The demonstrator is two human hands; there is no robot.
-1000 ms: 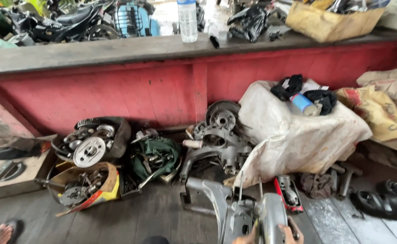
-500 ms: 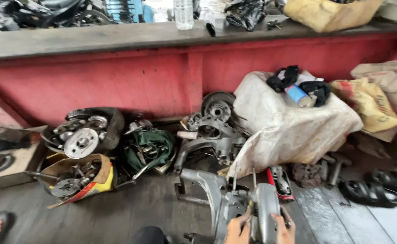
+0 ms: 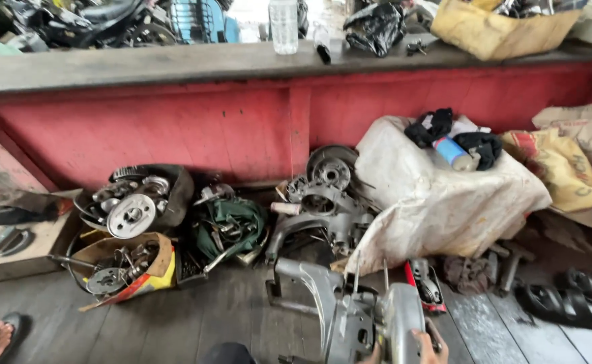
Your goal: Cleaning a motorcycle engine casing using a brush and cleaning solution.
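Both my hands are at the very bottom of the view, on the grey metal engine casing (image 3: 377, 323) that stands on the plank floor (image 3: 195, 317) in front of me. My right hand (image 3: 429, 347) is wrapped around the rounded cover on the casing's right side, fingers curled over its edge. Of my left hand (image 3: 375, 355) only a sliver shows at the lower edge, pressed against the casing's base; I cannot tell whether it is gripping or just resting there.

The casing's long axis runs from my hands up and to the left, ending in the arm-like mount that points toward the pile of engine parts (image 3: 323, 202) against the red wall (image 3: 195, 135). Two thin studs stick straight up from its top. So the bulk of it lies ahead and left of my hands, with the right hand holding the nearer, heavier end. The white sack (image 3: 444, 202) sits just behind it to the right.
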